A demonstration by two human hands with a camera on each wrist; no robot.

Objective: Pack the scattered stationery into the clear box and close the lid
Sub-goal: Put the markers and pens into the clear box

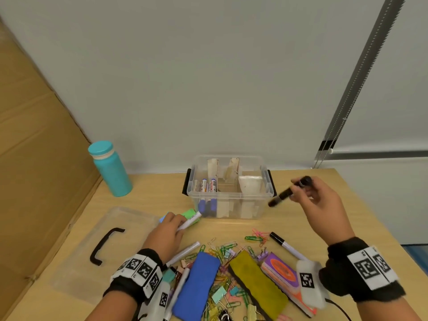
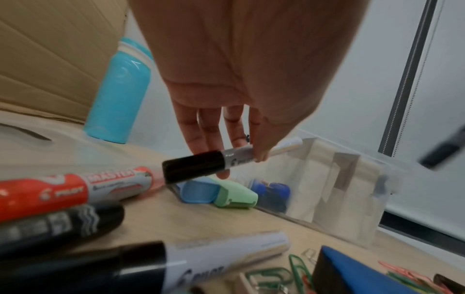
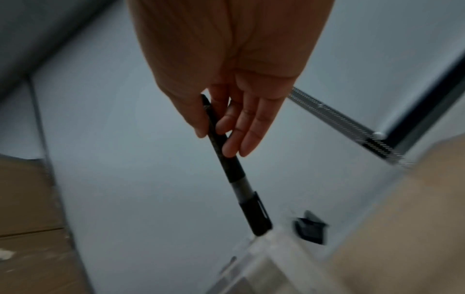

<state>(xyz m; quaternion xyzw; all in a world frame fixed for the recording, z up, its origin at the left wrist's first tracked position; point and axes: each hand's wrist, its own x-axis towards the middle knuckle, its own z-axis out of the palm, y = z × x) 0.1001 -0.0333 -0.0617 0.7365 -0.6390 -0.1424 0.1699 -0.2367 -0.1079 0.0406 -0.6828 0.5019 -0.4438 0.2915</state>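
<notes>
**Both hands loaded w/ markers, box open, lid off**

R hand (image 1: pixel 324 205): thumb + fingers pinch a black pen (image 1: pixel 288 192) near its back end, capped tip angled down and away from my palm, toward the near R corner of the clear box (image 1: pixel 228 205). Tip sits just outside the rim, by the black side latch (image 3: pixel 310 228). Held at the tail so the long body can prob. drop in nose-first; wrist view is blurred.

L hand (image 1: pixel 166 232): fingers curl round a white-barrel marker w/ black cap (image 2: pixel 226 161), cap end pointing back toward my wrist, barrel end toward the box. Under my fingertips lie a blue + green item (image 2: pixel 219 192), touching the box's near L corner.

Box: dividers inside, two blue-cap markers (image 1: pixel 208 186) upright in the L compartment. Judgement: early stage.

Lid (image 1: pixel 104 246) lies flat, outboard of my L hand, so the opening's free.

Behind both wrists: paper clips (image 1: pixel 222 249), blue eraser (image 1: pixel 196 288), yellow eraser (image 1: pixel 257 286), more markers unpacked. Risk: pen clipping the rim.
</notes>
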